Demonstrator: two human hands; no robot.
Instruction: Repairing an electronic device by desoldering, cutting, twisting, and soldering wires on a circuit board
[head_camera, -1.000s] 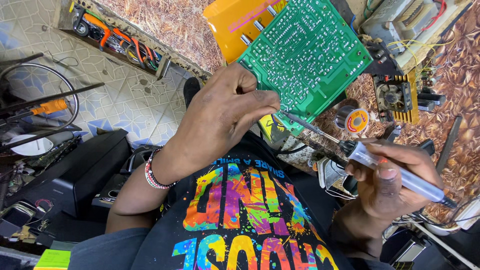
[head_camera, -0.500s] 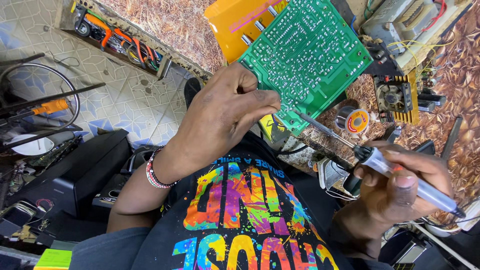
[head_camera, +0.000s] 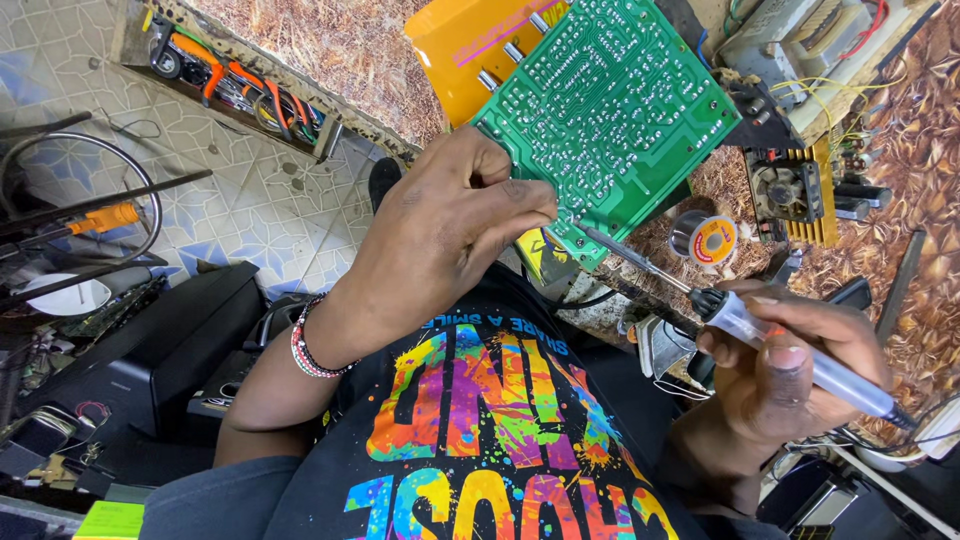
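Observation:
My left hand grips the lower left edge of a green circuit board, solder side facing me, tilted up in front of my chest. A beaded bracelet circles that wrist. My right hand holds a soldering iron with a clear bluish handle. Its metal tip touches the board's lower edge close to my left fingers. A small spool of solder wire lies on the patterned surface just beyond the iron.
An orange case sits behind the board. A heat-sink module with yellow fins and a transformer unit are at upper right. A tool tray lies on the tiled floor at left, near black equipment boxes.
The soldering iron tip has slid left along the board's lower edge toward my left fingers. My right hand has shifted slightly down. The board stays held in place.

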